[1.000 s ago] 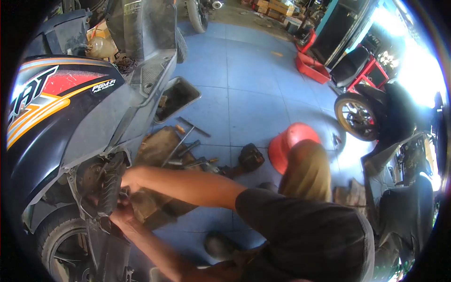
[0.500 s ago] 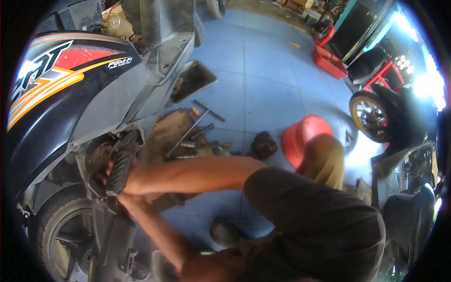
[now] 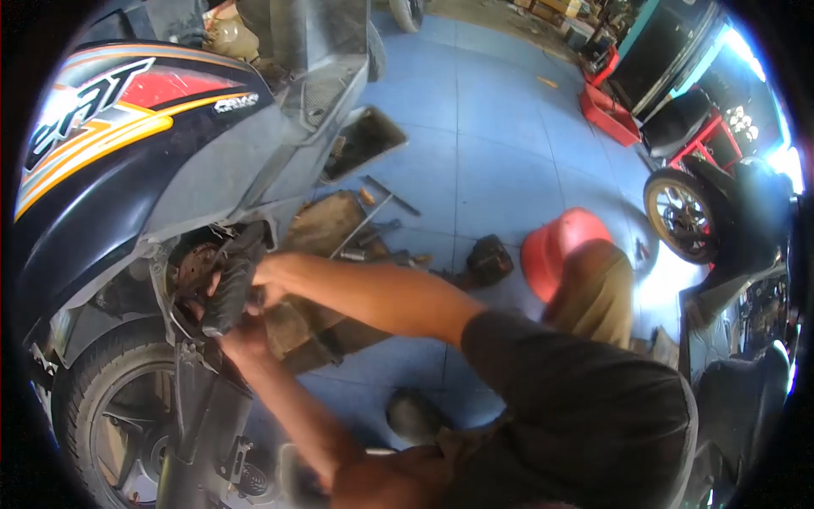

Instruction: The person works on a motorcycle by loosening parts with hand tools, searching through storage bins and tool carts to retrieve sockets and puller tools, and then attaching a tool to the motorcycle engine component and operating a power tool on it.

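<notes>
A black ribbed footrest (image 3: 231, 293) stands upright on the side of a scooter (image 3: 203, 178), over an opening with brownish engine parts (image 3: 197, 265) inside. From below, my left hand (image 3: 242, 338) reaches in behind the footrest. Its fingers are mostly hidden, with only some fingertips showing in the opening. My right hand (image 3: 270, 282) is just to the right of the footrest, fingers curled round something small and dark that I cannot make out. Below, the rear wheel (image 3: 119, 382) is close to my left forearm.
On the blue tiled floor lie a T-handle wrench (image 3: 373, 216), a piece of cardboard (image 3: 326, 222) with several tools, and a dark boxy part (image 3: 489, 259). A black tray (image 3: 369, 142) sits beside the scooter. A red stool (image 3: 560, 246) and a red bin (image 3: 609, 114) are to the right.
My right hand has drawn back a little to the right from behind the footrest. The left hand stays at the opening. The whole view has shifted slightly.
</notes>
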A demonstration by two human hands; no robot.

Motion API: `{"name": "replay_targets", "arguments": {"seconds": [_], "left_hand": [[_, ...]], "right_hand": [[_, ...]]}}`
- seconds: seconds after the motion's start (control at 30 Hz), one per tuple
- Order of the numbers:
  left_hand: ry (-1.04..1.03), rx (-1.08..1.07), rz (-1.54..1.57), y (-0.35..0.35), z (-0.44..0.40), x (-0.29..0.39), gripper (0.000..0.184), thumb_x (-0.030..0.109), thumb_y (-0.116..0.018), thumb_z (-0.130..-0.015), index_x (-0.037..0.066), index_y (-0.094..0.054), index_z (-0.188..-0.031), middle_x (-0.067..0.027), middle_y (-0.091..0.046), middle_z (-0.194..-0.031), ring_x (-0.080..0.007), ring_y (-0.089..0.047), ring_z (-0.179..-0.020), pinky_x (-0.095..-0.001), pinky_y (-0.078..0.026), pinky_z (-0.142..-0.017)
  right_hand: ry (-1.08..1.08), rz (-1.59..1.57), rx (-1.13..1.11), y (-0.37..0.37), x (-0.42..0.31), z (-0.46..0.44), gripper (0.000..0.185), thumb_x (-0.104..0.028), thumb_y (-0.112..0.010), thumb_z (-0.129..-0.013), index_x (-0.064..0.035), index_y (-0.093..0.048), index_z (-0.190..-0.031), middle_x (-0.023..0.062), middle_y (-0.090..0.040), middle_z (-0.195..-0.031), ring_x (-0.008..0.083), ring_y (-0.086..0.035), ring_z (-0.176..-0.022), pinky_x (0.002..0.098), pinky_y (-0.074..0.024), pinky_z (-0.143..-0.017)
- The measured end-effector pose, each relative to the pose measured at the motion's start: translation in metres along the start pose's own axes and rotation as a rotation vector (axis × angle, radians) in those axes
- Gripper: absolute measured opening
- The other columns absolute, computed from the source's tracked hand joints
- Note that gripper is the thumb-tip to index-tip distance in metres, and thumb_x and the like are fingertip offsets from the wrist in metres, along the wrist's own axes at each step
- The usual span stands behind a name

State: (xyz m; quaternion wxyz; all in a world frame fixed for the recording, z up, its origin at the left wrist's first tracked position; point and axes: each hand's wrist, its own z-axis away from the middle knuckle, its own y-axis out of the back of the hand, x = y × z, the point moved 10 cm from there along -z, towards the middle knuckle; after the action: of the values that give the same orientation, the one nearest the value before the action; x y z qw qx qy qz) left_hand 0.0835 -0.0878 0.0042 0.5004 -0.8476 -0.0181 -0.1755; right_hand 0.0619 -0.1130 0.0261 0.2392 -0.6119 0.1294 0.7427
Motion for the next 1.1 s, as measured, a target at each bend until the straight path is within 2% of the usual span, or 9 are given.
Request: {"name": "replay_targets", "arguments": {"seconds": [0.1, 0.23, 0.33, 0.47, 0.67, 0.8, 0.93, 1.0, 1.1], "left_hand": [[-0.248, 0.679, -0.423, 0.052, 0.021, 0.022, 0.052, 0.048, -0.045, -0.091, 0.009, -0.051, -0.123, -0.0064, -0.055, -0.121, -0.0243, -0.052, -0.11, -0.0401, -0.042, -0.095], [-0.336, 0.744, -0.365, 0.073, 0.03, 0.035, 0.053, 0.049, -0.048, -0.089, 0.008, -0.052, -0.122, -0.0075, -0.057, -0.119, -0.0253, -0.052, -0.11, -0.0411, -0.042, -0.095], [0.0, 0.078, 0.031, 0.051, 0.018, 0.01, 0.053, 0.049, -0.049, -0.088, 0.007, -0.053, -0.121, -0.008, -0.057, -0.119, -0.0258, -0.051, -0.111, -0.0415, -0.041, -0.095], [-0.264, 0.472, -0.438, 0.045, 0.013, 0.015, 0.053, 0.046, -0.047, -0.091, 0.006, -0.047, -0.126, -0.0092, -0.052, -0.124, -0.0272, -0.049, -0.113, -0.0422, -0.041, -0.096], [-0.207, 0.492, -0.277, 0.067, 0.015, 0.026, 0.055, 0.052, -0.035, -0.094, 0.008, -0.048, -0.124, -0.0096, -0.058, -0.113, -0.0229, -0.053, -0.108, -0.0385, -0.04, -0.095], [-0.347, 0.658, -0.408, 0.044, 0.01, 0.021, 0.051, 0.047, -0.037, -0.095, 0.007, -0.046, -0.125, -0.0094, -0.058, -0.114, -0.0231, -0.052, -0.108, -0.0374, -0.04, -0.095], [-0.372, 0.75, -0.313, 0.063, 0.022, 0.031, 0.051, 0.048, -0.037, -0.094, 0.007, -0.048, -0.122, -0.0093, -0.059, -0.112, -0.0211, -0.054, -0.105, -0.0372, -0.044, -0.092], [-0.15, 0.388, -0.208, 0.043, 0.006, 0.016, 0.055, 0.057, -0.037, -0.091, 0.009, -0.056, -0.112, -0.0062, -0.064, -0.101, -0.0191, -0.062, -0.082, -0.0357, -0.051, -0.063], [-0.236, 0.883, -0.368, 0.049, 0.024, 0.018, 0.052, 0.057, -0.036, -0.091, 0.011, -0.057, -0.107, -0.0065, -0.064, -0.099, -0.0208, -0.063, -0.079, -0.0347, -0.049, -0.054]], "right_hand": [[0.15, 0.693, 0.182, -0.006, -0.023, 0.001, 0.033, -0.029, -0.056, -0.082, -0.0098, -0.06, -0.108, 0.0131, -0.061, -0.108, 0.0283, -0.058, -0.099, 0.0427, -0.0458, -0.083], [0.17, 0.655, 0.188, -0.006, -0.021, -0.005, 0.034, -0.029, -0.057, -0.081, -0.0098, -0.06, -0.109, 0.0132, -0.061, -0.108, 0.0279, -0.057, -0.099, 0.0419, -0.0452, -0.085], [-0.021, 0.029, -0.02, -0.002, 0.01, -0.011, 0.034, -0.028, -0.057, -0.081, -0.0098, -0.059, -0.11, 0.0132, -0.061, -0.107, 0.0276, -0.057, -0.099, 0.0414, -0.0448, -0.086], [0.191, 0.905, 0.235, -0.012, -0.031, 0.006, 0.035, -0.028, -0.059, -0.08, -0.0098, -0.059, -0.11, 0.0133, -0.061, -0.107, 0.0271, -0.057, -0.098, 0.0406, -0.0442, -0.087], [-0.044, 0.009, -0.009, -0.001, 0.012, -0.011, 0.037, -0.028, -0.06, -0.079, -0.0098, -0.058, -0.112, 0.0135, -0.06, -0.107, 0.0265, -0.057, -0.098, 0.0395, -0.0434, -0.089], [0.185, 0.902, 0.232, -0.014, -0.031, 0.006, 0.038, -0.028, -0.061, -0.079, -0.0098, -0.058, -0.112, 0.0135, -0.06, -0.106, 0.0261, -0.057, -0.098, 0.0387, -0.0428, -0.09], [-0.186, -0.048, -0.085, -0.004, 0.028, -0.014, 0.039, -0.027, -0.062, -0.078, -0.0098, -0.058, -0.113, 0.0136, -0.06, -0.106, 0.0257, -0.057, -0.097, 0.038, -0.0422, -0.092], [-0.274, -0.391, 0.026, 0.016, 0.063, -0.035, 0.033, -0.027, -0.064, -0.08, -0.0123, -0.06, -0.109, 0.0081, -0.062, -0.1, 0.0214, -0.058, -0.092, 0.0374, -0.0482, -0.082], [0.302, 0.832, 0.049, 0.02, 0.018, -0.051, 0.032, -0.038, -0.06, -0.082, -0.0059, -0.061, -0.084, 0.0101, -0.056, -0.075, 0.0207, -0.053, -0.071, 0.0375, -0.0453, -0.063]]}}
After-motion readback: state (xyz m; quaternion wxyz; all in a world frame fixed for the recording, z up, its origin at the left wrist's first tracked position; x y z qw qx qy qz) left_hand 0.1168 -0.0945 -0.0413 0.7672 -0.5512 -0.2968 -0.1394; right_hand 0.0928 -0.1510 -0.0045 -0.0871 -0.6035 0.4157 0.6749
